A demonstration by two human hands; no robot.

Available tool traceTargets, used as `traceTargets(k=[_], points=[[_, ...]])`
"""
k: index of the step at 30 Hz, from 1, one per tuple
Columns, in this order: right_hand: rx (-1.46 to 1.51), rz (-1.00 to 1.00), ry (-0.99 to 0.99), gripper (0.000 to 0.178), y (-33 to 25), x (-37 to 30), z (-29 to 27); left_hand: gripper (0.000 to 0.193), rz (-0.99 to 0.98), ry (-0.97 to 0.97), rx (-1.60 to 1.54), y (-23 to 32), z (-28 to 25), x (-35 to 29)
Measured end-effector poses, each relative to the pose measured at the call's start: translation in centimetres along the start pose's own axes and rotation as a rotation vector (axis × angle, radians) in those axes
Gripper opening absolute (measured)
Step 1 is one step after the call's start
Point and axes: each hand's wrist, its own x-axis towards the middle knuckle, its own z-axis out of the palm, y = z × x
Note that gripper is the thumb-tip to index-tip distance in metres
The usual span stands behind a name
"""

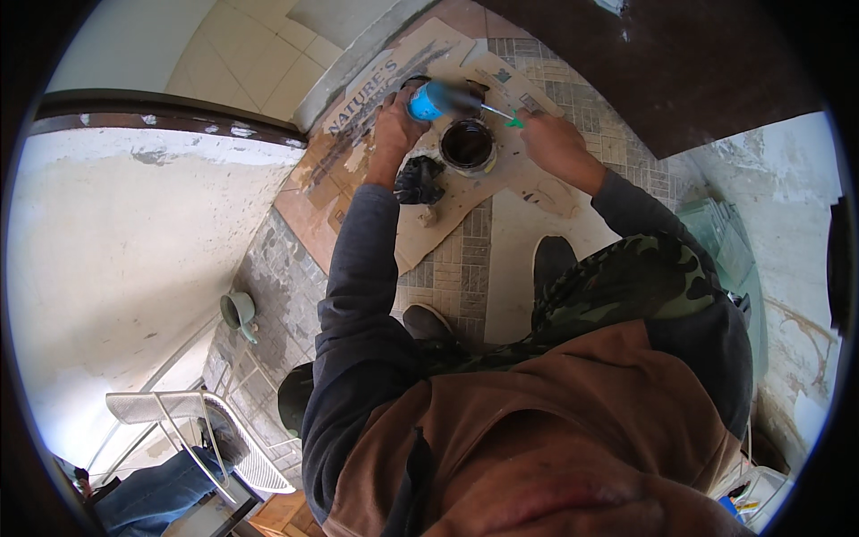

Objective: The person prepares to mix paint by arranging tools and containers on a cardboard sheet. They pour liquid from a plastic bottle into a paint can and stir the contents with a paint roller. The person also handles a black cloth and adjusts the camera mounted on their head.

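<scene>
My left hand [394,125] is wrapped round a blue cylindrical container [426,102], which is tilted over the cardboard; its far end is blurred. My right hand [555,145] grips a tool like a screwdriver [497,113], with a thin metal shaft and a bit of green showing at the fingers. The shaft points left toward the blue container, and whether they touch I cannot tell. Just below them stands an open round tin [467,146] of dark brown liquid. Left of the tin lies a crumpled black bundle [419,180], with a small beige lump [427,216] below it.
Stained cardboard [447,224] covers the patterned tile floor [438,282]. A dark brown panel [689,63] leans in at the upper right. Glass sheets [720,237] stand by the right wall. A pale mug-like vessel [238,311] and a white metal rack [206,421] are at the left.
</scene>
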Motion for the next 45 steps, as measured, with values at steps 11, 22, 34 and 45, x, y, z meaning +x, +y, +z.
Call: traceTargets(k=[11, 22, 34, 45], points=[[0.146, -0.035, -0.013, 0.026, -1.0, -0.3, -1.2, 0.076, -0.025, -0.002, 0.010, -0.6, 0.5, -0.3], [0.056, -0.024, 0.037, 0.030, 0.1, -0.3, -0.6, 0.080, -0.022, 0.002, 0.026, -0.7, 0.4, -0.1], [0.102, -0.056, -0.011, 0.035, -0.4, 0.5, -0.1, 0.078, -0.038, -0.026, 0.053, 0.2, -0.2, -0.4], [0.403, -0.066, 0.034, 0.025, 0.5, -0.1, -2.1, 0.078, -0.046, -0.018, 0.038, -0.1, 0.1, 0.0]])
